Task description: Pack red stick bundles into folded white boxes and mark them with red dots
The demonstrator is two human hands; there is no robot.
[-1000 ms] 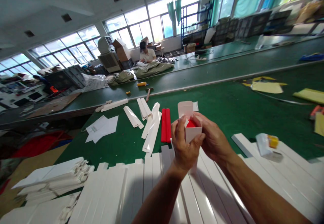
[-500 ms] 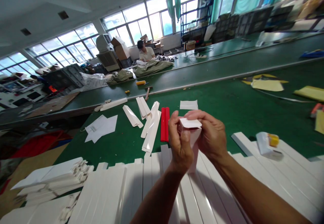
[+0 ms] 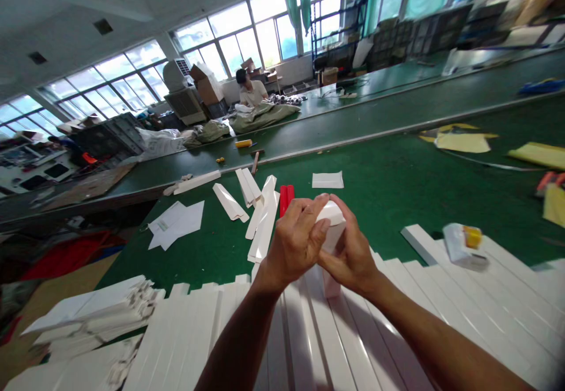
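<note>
A narrow white cardboard box [image 3: 334, 237] stands upright between my two hands, its top flap lying down over the end. My left hand [image 3: 300, 232] is closed around its left side, with fingers and thumb pressing near the top edge. My right hand [image 3: 352, 252] wraps the right side and front, fingers up along the box. Below and around it lie rows of long white boxes [image 3: 194, 332] side by side. Just beyond my left hand, red strips [image 3: 286, 195] show partly behind my fingers.
Flat white box pieces [image 3: 265, 220] and white paper sheets [image 3: 176, 221] lie on the green table [image 3: 379, 191]. A tape dispenser [image 3: 465, 245] with yellow tape rests on the boxes at right. Folded cartons [image 3: 92, 308] are stacked at left. Another person [image 3: 251, 92] sits across the room.
The box's top flap, raised at the front edge before, is now folded down. My left hand has shifted over the top edge, covering more of the red strips; my right hand moved lower.
</note>
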